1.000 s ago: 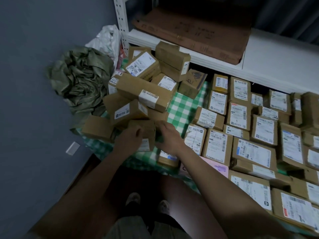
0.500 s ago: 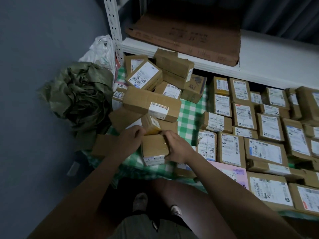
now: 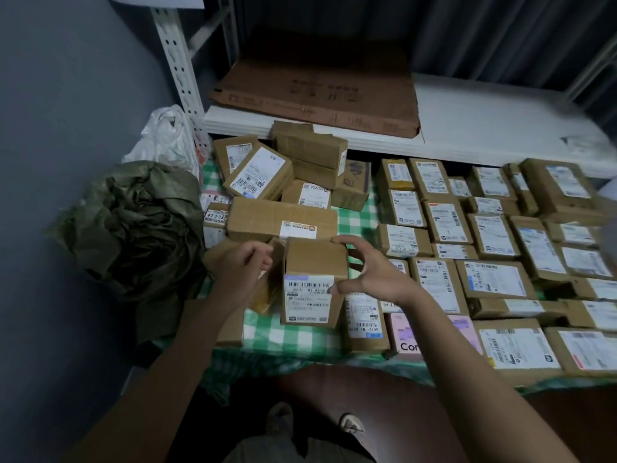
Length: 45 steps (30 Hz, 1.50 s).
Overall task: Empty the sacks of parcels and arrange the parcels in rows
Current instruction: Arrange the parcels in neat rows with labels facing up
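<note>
Olive-green woven fabric lies crumpled at the far left: the emptied sack (image 3: pixel 133 225), slumped against the edge of the green checked cloth (image 3: pixel 293 335), with a white plastic bag (image 3: pixel 167 138) behind it. Next to that we see the unsorted pile (image 3: pixel 283 182), cartons leaning on one another at odd angles, one long box (image 3: pixel 280 220) lying across its near side.

In front of the pile is our left hand (image 3: pixel 240 265), fingers curled and resting against the left side of the brown parcel (image 3: pixel 314 282); whether it truly grips or only steadies we cannot tell. The parcel is lifted clear of the cloth and stands with its label facing us. Our right hand (image 3: pixel 370 279) has it properly, fingertips hooked over the top right corner and the thumb pressed onto the label's edge.

To the right the sorted rows (image 3: pixel 484 248) run label-up below the white shelf (image 3: pixel 467 128), packed close together.

We judge the risks to be these. The hold is mostly a corner pinch by one hand, so the parcel could twist out if the left hand comes away early. Swinging it rightward low could catch the near parcels and knock the rows askew. The pile behind looks unstable; a nudge from the forearm or the removal of a supporting box could send cartons sliding onto the open strip of cloth.
</note>
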### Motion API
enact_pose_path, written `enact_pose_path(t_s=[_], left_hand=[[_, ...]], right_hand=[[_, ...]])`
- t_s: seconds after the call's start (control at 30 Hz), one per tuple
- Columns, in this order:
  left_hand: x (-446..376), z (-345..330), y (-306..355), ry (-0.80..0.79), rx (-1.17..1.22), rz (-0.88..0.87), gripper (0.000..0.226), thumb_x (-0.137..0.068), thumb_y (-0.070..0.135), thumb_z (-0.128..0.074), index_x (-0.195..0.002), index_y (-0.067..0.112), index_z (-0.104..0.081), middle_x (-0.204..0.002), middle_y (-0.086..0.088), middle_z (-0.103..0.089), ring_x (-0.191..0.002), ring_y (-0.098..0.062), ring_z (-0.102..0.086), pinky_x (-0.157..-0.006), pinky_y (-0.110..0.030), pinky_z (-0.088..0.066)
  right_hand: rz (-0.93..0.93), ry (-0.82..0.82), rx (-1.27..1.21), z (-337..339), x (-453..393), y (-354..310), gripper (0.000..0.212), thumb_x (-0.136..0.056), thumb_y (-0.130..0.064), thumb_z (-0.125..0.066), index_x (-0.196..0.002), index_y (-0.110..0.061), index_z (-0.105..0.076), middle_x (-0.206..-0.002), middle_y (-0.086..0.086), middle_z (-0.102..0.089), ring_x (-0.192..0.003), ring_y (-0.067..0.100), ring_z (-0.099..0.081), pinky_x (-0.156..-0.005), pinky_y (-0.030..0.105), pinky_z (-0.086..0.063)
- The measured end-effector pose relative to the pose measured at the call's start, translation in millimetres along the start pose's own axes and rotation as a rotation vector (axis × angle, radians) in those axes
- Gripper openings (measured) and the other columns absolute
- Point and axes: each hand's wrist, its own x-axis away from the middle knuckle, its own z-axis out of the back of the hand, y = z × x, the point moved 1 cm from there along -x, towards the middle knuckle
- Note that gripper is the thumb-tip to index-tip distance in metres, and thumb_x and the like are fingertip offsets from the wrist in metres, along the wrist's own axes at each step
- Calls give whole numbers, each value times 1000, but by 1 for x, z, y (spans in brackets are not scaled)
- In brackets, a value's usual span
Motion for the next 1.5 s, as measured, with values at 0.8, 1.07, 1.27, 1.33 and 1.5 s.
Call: enact_pose_path(t_s=[0.8,1.07,1.27,1.33,1.5], left_hand=[[-14,-31,67,-431,467,266,112,-68,73,-51,-154,26,3,-147,-5,-43,-118,-20,-58,-105,-46,-44],[-40,-62,86,-261,680,268,83,-82,45,-65,-144,29,-14,-136,-6,-53,-125,-30,-52,-99,-56,-46],[-59,-100,93,-139,607,297,99,-82,43,-71,-151,35,-2,-140,-4,-50,-121,-25,-55,-96,-51,-49],[-68,-109,94,-99,593,310,99,-82,44,-71,-151,37,-1,-142,-4,-49,-122,-25,-54,-99,-51,-46],[-83,-148,109,-91,529,313,88,-85,39,-70,-150,34,-12,-139,-2,-51,-120,-25,-56,-99,-53,-46]], right_hand=[[-153,549,-945,1,-19,-48,65,-80,-43,-74,-131,-11,-50,-120,12,-59,-107,22,-60,-74,30,-55],[-207,365,-844,0,-17,-27,89,-66,-50,-74,-141,-21,-37,-123,7,-61,-107,20,-64,-79,34,-56],[-275,218,-757,33,-18,5,98,-65,-53,-76,-146,-23,-29,-127,11,-60,-102,24,-69,-82,36,-58],[-265,220,-771,49,-19,17,110,-62,-55,-78,-150,-27,-19,-127,9,-59,-103,25,-67,-83,36,-57],[-255,260,-667,111,-26,49,107,-57,-70,-78,-146,-29,-34,-137,7,-55,-120,26,-57,-85,34,-53]])
